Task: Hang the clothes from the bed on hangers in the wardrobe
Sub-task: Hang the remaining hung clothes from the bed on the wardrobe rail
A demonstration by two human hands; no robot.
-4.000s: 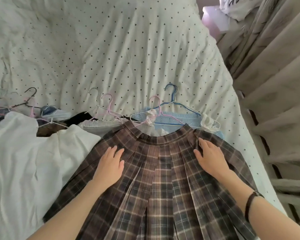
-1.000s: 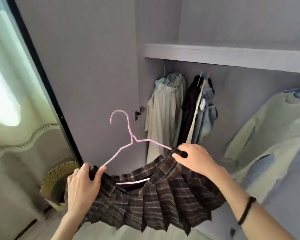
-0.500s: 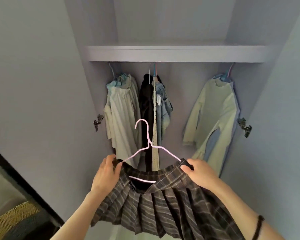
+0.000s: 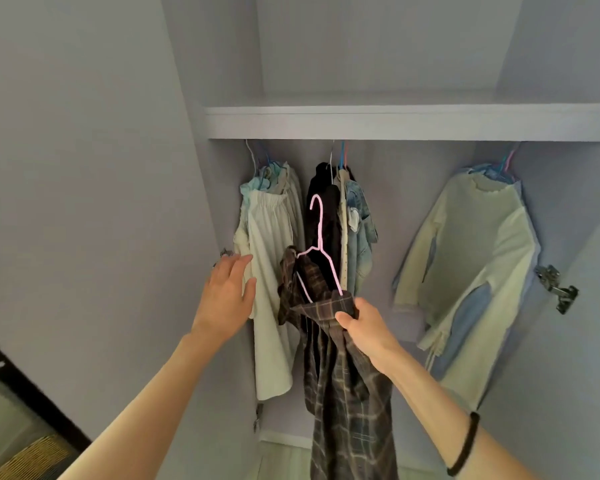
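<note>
Right hand (image 4: pixel 368 327) grips the skirt (image 4: pixel 343 382) waistband at one end of the pink hanger (image 4: pixel 321 251), so the hanger tips edge-on w/ hook up, approx. 12 o'clock from the hand: likely to slip between hung clothes. Skirt hangs at frame center, in front of the wardrobe opening, not yet on the rail. Left hand (image 4: pixel 227 296), at 9 o'clock from the skirt, is spread and holds nothing, beside the cream garment (image 4: pixel 271 271), prob. to part a gap.
</note>
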